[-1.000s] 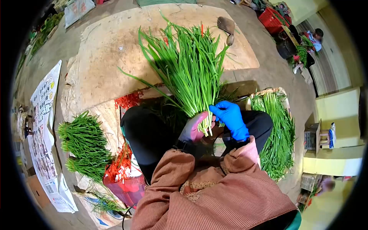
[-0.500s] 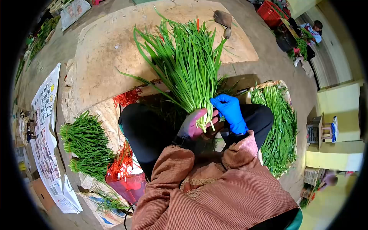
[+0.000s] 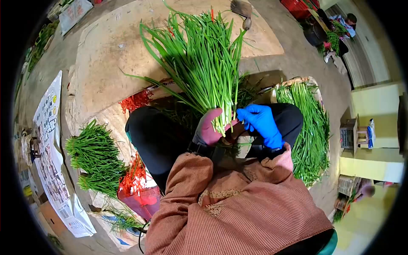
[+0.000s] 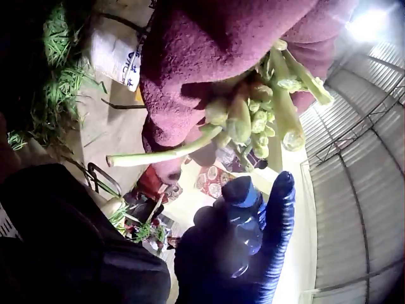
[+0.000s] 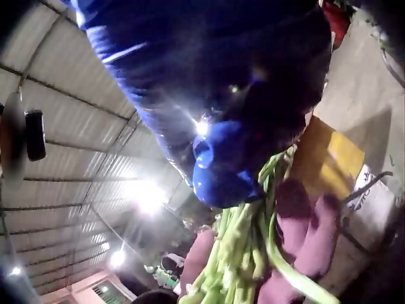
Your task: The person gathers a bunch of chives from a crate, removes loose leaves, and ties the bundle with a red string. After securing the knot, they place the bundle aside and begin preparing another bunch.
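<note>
My left hand [image 3: 208, 129], in a pink and grey glove, grips a large bunch of garlic chives [image 3: 199, 63] by the pale stem ends. The long green leaves fan out away from me over the wooden board [image 3: 106, 55]. In the left wrist view, cut stem ends [image 4: 256, 114] stick out of the glove, one stem poking out sideways. My right hand [image 3: 261, 123], in a blue glove, is bent beside the stems, fingertips right at their edge. I cannot tell whether it pinches a stem.
A cleaver [image 3: 242, 10] lies at the board's far right corner. Chive piles lie on the left [image 3: 97, 157] and in a box on the right [image 3: 304, 131]. Red ties [image 3: 134, 174] hang over a bag at my left. A printed sheet [image 3: 53, 157] lies further left.
The left glove's fingers have drawn in around the stems, with the thumb across them. My right hand has moved slightly right and down. The background has shifted slightly with the head.
</note>
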Motion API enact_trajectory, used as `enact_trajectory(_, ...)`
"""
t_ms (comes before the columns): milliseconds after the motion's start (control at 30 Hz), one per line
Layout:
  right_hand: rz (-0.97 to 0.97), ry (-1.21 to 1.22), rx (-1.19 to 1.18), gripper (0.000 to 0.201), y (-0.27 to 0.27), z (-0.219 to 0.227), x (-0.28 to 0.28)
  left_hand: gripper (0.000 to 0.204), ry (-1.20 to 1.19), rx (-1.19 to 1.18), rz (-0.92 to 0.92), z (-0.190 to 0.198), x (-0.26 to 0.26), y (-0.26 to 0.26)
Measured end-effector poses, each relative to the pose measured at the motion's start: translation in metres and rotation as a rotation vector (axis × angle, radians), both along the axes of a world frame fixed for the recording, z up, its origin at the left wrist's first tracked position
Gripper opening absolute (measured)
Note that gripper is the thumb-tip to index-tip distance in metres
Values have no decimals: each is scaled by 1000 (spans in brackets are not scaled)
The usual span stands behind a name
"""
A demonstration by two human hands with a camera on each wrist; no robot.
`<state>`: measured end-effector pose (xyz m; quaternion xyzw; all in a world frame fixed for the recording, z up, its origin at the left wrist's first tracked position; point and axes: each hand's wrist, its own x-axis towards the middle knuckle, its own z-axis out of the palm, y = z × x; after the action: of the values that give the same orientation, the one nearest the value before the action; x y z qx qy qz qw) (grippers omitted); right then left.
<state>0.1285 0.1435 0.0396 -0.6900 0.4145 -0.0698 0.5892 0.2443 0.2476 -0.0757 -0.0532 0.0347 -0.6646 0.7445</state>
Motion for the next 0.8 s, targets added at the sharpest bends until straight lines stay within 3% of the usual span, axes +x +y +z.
enact_trajectory(133,22,31,-2,22,14,0,10,58,-101,7,51,16,-2,-2)
enact_trajectory(200,203,80,-250,18,12,-15,18,58,-130,-35,72,19,-1,-2)
enact_trajectory(267,205,-33,-266,18,9,-27,16,58,-96,-43,52,17,1,-2)
enact_trajectory(333,58,-43,1,17,14,-20,15,58,-58,-28,49,19,0,1)
enact_trajectory(533,107,-65,-191,15,15,-35,13,52,-96,12,38,3,-2,-2)
enact_trajectory(600,47,-116,-35,16,16,-36,11,44,-85,135,73,1,-4,1)
enact_trajectory(667,20,-173,-23,16,21,-36,10,35,-58,147,40,-11,-2,0)
enact_trajectory(733,-8,-227,-12,16,24,-29,8,32,-49,-33,32,0,2,6)
enact_trajectory(767,-52,-142,20,16,22,-21,4,32,-207,104,169,8,-6,8)
enact_trajectory(800,-95,-55,53,16,20,-15,-1,32,-206,106,170,7,-5,7)
